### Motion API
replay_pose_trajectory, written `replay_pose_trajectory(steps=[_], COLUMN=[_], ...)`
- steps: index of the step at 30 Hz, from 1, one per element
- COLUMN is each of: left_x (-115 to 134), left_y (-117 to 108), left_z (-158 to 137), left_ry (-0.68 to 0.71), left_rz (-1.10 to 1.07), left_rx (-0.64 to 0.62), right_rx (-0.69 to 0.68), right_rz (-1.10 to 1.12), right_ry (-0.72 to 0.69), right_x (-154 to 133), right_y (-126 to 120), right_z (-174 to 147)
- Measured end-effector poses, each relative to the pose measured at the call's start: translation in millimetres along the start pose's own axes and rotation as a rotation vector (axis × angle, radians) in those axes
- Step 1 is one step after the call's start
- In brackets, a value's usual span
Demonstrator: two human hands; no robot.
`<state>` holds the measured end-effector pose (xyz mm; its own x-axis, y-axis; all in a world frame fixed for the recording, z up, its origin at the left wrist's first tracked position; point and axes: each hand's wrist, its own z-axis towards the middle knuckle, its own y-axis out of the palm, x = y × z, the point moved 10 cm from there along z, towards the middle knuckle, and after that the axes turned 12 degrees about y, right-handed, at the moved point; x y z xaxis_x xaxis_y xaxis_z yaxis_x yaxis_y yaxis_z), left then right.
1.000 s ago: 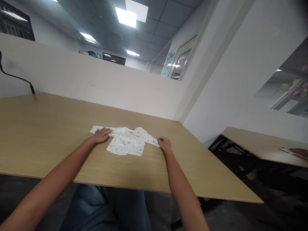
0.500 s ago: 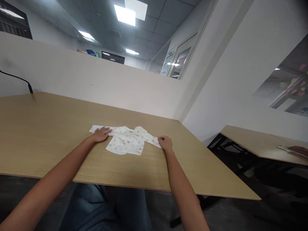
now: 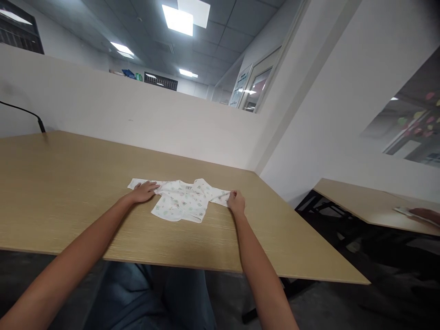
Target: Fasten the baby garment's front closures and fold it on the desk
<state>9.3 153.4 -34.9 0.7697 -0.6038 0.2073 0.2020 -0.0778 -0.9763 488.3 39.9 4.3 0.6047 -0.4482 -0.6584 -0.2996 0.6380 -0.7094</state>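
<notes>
- On the desk (image 3: 85, 174), between both hands: shirt (image 3: 180, 204), spread flat, neckline (image 3: 188, 187) toward the wall (image 3: 147, 114)
- Left hand (image 3: 145, 192): laid flat across the left sleeve (image 3: 135, 183), fingers outstretched
- Right hand (image 3: 236, 201): fingers pinched on the right sleeve (image 3: 220, 196), at its cuff end

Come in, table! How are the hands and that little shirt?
Left hand palm-down on one sleeve. Right hand gripping the other sleeve. Shirt spread on the table. Nothing seen blocking either hand.
</notes>
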Motion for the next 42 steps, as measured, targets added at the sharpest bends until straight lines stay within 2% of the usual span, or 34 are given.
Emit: replay_pose_trajectory(steps=[9, 15, 18, 20, 23, 27, 31, 36, 39, 42], left_x=[-0.9, 0.7, 1.2, 0.6, -2.3, -9.4, -16.0, -16.3, -16.2, -15.0], left_y=[0.1, -0.1, -1.0, -1.8, -4.5, -6.6, -8.8, -10.8, -10.4, -12.7], left_z=[-0.2, -0.6, -2.2, -3.4, -5.3, -8.1, -9.5, -8.7, -9.9, -10.9], left_ry=[0.004, -0.009, -0.043, -0.067, -0.101, -0.156, -0.208, -0.206, -0.207, -0.196], left_rz=[-0.001, -0.006, -0.015, -0.019, -0.016, 0.007, 0.032, 0.047, 0.056, 0.061], left_rx=[0.007, 0.003, -0.003, 0.000, 0.014, -0.008, -0.019, 0.014, 0.021, 0.051], right_rx=[0.001, 0.080, 0.111, 0.039, -0.190, -0.421, -0.456, -0.423, -0.405, -0.382], right_rz=[0.043, 0.073, 0.114, 0.115, -0.005, -0.194, -0.284, -0.345, -0.336, -0.302], right_ry=[-0.029, -0.079, -0.179, -0.291, -0.427, -0.459, -0.386, -0.290, -0.284, -0.336], right_x=[2.4, -2.6, -13.5, -27.5, -47.3, -52.2, -43.4, -34.0, -32.9, -36.6], right_y=[-2.2, -11.7, -15.1, -5.7, 27.9, 66.9, 75.4, 71.9, 68.5, 63.4], right_z=[0.4, 3.7, -0.2, -8.3, -29.4, -53.0, -48.3, -32.9, -30.9, -34.4])
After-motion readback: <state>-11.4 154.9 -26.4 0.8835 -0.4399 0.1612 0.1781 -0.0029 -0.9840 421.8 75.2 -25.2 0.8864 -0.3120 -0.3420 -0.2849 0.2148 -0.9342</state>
